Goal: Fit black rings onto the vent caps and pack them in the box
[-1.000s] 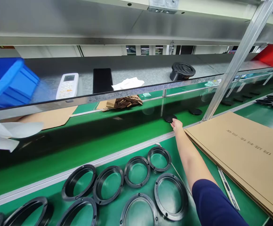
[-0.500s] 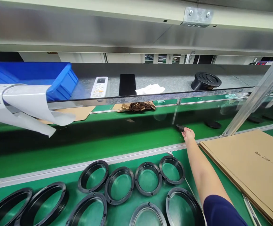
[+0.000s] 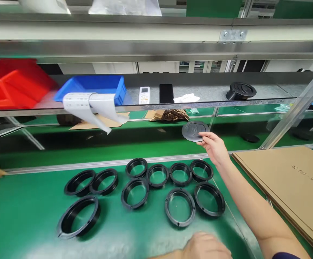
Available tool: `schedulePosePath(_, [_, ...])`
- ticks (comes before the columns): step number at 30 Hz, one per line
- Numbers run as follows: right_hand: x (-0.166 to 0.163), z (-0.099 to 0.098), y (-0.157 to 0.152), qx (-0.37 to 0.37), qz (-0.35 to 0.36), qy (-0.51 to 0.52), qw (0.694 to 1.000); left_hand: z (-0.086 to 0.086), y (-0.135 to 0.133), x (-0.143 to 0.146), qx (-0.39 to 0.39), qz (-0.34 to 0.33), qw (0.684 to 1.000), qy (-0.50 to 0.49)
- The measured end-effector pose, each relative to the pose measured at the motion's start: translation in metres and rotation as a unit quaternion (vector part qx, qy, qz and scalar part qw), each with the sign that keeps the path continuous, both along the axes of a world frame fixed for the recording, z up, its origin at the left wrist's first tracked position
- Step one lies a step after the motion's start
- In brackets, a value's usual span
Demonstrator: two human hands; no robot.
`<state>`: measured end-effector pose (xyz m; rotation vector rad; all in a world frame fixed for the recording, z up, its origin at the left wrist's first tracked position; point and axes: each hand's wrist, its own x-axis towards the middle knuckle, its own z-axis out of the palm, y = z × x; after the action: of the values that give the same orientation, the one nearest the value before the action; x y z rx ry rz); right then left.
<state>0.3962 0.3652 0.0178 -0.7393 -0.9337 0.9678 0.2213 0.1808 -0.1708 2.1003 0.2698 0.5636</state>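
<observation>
Above the far row of rings (image 3: 158, 175), over the edge of the belt (image 3: 118, 147), the right hand (image 3: 213, 147) holds a black disc (image 3: 194, 130) in the air. Thumb and fingertips pinch its near right rim, and the disc tilts so its ribbed face looks toward the camera. It touches nothing else.

The left hand (image 3: 206, 247) lies low at the near edge of the mat (image 3: 24, 201). It is blurred and half cut off, so I cannot tell whether it is spread or closed; nothing shows in it.

By its look, the disc is thin moulded plastic: light, stiff, and matt rather than slick. A two-finger pinch at the rim seems enough to carry it. The rim is the safest place to grip, since the broad face gives no purchase. A pinch at one side only may let it swing, so a hold across the width would be steadier. It should not be fragile, though the face may scuff.

Ten or so rings lie flat on the mat, several of them touching. A sheet of cardboard (image 3: 288, 180) lies to the right. On the far shelf (image 3: 270, 94) stand a red bin (image 3: 16, 82), a blue bin (image 3: 97, 84), a remote (image 3: 144, 95), a phone (image 3: 166, 93), a cloth (image 3: 186, 98) and a black round part (image 3: 240, 90).
</observation>
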Motion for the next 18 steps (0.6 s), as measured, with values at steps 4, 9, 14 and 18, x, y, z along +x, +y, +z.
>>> schedulePosePath(4, [-0.041,0.004,-0.084,0.052,0.027,-0.008,0.998,0.035,0.012,-0.035,0.112,0.223,0.949,-0.191])
schedulePosePath(9, [-0.109,-0.039,-0.159,-0.01,0.077,0.074,0.994,0.098,0.05,-0.092,-0.16,0.279,0.884,-0.338])
schedulePosePath(14, [-0.169,-0.083,-0.209,-0.089,0.235,0.086,0.964,0.106,0.047,-0.124,-0.385,0.185,0.834,-0.349])
schedulePosePath(18, [-0.167,-0.084,-0.226,-0.08,0.368,-0.054,0.925,0.103,0.038,-0.14,-0.448,0.137,0.793,-0.389])
